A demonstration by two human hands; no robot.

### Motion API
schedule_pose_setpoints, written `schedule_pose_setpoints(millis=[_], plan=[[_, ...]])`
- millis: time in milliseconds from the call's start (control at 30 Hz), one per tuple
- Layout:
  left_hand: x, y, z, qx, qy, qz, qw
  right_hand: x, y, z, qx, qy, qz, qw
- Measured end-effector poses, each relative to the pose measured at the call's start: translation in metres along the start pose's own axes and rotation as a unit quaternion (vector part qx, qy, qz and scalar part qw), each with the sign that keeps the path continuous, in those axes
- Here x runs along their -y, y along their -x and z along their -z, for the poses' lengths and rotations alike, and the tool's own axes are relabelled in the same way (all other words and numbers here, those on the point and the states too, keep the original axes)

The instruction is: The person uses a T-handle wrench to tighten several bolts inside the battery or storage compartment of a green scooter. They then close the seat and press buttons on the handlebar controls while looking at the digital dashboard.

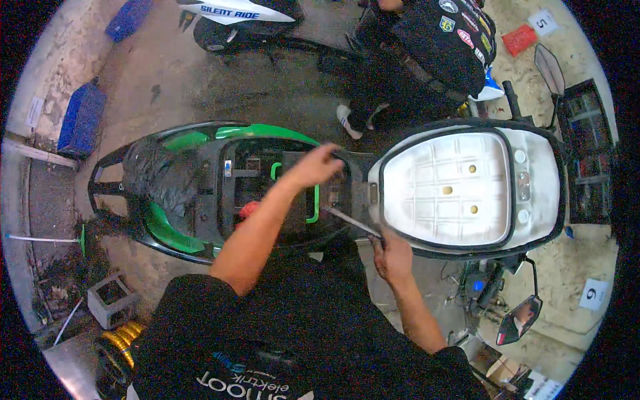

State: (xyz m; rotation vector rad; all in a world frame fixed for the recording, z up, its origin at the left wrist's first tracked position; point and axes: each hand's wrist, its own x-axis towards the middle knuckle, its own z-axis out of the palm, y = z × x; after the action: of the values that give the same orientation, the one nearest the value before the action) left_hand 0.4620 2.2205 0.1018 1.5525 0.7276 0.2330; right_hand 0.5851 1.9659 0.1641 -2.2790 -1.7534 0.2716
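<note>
A scooter with green and black body panels stands across the view, its seat tipped up with the white underside facing me. Below the seat lies an open compartment with a green handle and dark parts inside. My left hand hovers over the compartment's upper right part; motion smears its fingers. At the near edge, just left of the seat, my right hand is closed round a long thin metal rod. The rod's far end points into the compartment; its tip is hard to make out.
Beyond the scooter a person in dark clothes bends near a white scooter. Blue bins line the left wall. A grey block and a yellow coiled cable lie at lower left. Mirrors stick out right.
</note>
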Motion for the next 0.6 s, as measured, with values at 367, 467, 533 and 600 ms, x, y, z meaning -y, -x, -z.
schedule_pose_setpoints(millis=[367, 467, 533, 600], plan=[[0.079, 0.044, -0.151, 0.028, -0.151, -0.15, 0.977, 0.006, -0.027, 0.054, 0.065, -0.022, 0.016, 0.998], [0.062, 0.04, -0.149, 0.101, -0.248, -0.16, 0.95, 0.003, -0.046, 0.076, 0.131, 0.241, 0.256, 0.927], [0.081, 0.031, -0.157, 0.143, -0.215, -0.198, 0.945, 0.009, -0.054, 0.077, 0.214, 0.215, 0.31, 0.901], [0.079, 0.033, -0.159, 0.062, -0.211, -0.165, 0.961, 0.001, -0.062, 0.073, 0.195, 0.185, 0.308, 0.912]])
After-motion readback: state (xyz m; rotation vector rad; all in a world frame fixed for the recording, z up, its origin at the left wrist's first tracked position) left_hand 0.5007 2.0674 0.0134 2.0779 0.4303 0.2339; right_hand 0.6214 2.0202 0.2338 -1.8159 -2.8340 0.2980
